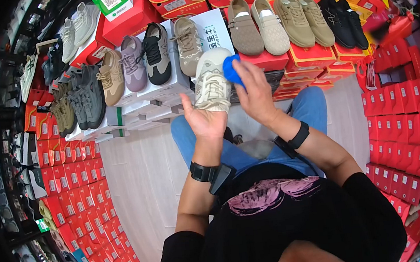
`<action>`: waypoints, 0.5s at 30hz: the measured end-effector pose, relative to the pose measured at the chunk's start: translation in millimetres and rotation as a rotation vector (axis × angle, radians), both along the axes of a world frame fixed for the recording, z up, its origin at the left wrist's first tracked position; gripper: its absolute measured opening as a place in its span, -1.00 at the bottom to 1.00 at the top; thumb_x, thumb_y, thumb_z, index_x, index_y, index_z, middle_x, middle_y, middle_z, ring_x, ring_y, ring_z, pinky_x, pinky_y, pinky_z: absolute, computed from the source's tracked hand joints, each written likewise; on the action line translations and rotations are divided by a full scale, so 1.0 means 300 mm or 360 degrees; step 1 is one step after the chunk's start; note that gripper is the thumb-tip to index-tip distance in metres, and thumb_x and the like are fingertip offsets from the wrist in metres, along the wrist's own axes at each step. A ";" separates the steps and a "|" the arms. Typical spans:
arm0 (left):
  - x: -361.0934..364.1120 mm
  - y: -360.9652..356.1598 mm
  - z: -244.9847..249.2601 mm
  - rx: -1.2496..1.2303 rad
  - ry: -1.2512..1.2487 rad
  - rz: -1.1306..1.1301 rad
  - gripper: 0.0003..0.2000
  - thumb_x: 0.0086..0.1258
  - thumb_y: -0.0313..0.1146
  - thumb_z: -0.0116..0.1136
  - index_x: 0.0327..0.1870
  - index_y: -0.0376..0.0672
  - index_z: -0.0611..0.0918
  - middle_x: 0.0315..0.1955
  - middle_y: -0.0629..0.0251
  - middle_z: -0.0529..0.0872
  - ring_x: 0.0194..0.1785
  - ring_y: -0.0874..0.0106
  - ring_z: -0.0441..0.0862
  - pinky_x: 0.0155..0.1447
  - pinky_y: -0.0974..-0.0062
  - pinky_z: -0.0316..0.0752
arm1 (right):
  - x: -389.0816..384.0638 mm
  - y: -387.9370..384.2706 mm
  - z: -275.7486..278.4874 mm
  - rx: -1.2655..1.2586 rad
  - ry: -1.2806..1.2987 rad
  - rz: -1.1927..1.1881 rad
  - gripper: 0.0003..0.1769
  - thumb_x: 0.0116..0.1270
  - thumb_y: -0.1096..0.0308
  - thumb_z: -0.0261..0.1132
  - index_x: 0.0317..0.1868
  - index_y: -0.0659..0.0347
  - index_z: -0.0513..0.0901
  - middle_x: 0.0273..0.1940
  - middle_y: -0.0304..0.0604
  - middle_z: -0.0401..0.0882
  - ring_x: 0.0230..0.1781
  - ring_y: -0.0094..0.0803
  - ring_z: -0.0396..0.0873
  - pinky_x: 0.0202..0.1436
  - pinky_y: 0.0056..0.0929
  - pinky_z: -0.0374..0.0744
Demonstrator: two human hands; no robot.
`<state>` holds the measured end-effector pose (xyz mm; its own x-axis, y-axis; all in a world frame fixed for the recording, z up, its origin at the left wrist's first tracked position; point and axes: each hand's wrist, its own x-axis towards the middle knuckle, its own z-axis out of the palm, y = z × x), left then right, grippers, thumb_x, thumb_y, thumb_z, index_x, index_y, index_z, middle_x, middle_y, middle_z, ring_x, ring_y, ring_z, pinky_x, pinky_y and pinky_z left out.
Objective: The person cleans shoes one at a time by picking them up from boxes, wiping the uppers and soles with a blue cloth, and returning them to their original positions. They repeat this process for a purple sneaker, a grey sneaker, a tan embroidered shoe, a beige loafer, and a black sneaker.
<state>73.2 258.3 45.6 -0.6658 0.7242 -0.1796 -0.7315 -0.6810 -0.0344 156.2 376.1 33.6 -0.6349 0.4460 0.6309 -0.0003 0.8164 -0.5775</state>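
A cream lace-up shoe rests on my left hand, toe pointing away from me, with the thumb out to the side and the palm under the heel end. My right hand grips a blue cloth, which touches the right side of the shoe near its toe. Just beyond the cream shoe, a beige patterned shoe stands on the boxes. To the right of the cloth is a pair of brown and beige slip-on shoes.
Shoes line the stacked boxes ahead, among them a black and grey shoe, a mauve shoe and tan lace-ups. Red shoeboxes are stacked along the left, more red boxes along the right. A green QR-code sign stands at the back.
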 end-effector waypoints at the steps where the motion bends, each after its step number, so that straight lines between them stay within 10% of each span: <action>1: -0.010 0.000 -0.006 0.0001 -0.0004 0.0004 -0.25 0.45 0.18 -0.21 0.38 -0.37 0.20 0.35 -0.02 0.29 0.42 0.11 0.24 0.48 0.16 0.12 | 0.013 -0.023 0.001 0.0031 -0.0063 0.0086 -0.29 0.08 0.59 0.22 0.32 0.19 0.34 0.14 0.10 0.39 0.08 0.06 0.41 0.15 -0.14 0.44; 9: -0.066 -0.046 -0.023 0.0069 0.0016 0.0048 -0.28 0.49 0.11 -0.26 0.39 -0.41 0.15 0.37 -0.05 0.25 0.45 0.11 0.16 0.51 0.15 0.04 | 0.110 -0.003 0.040 -0.0266 -0.0357 0.0835 -0.40 0.09 0.62 0.23 0.22 0.21 0.48 0.11 0.08 0.48 0.11 -0.01 0.47 0.19 -0.20 0.45; 15: -0.020 -0.018 0.015 0.0048 -0.0005 -0.0058 -0.29 0.48 0.11 -0.22 0.40 -0.36 0.17 0.37 -0.03 0.26 0.45 0.12 0.18 0.50 0.14 0.07 | -0.051 0.137 0.183 0.0099 -0.0049 0.0248 -0.41 0.07 0.61 0.24 0.19 0.16 0.52 0.08 0.00 0.53 0.09 -0.05 0.49 0.18 -0.22 0.46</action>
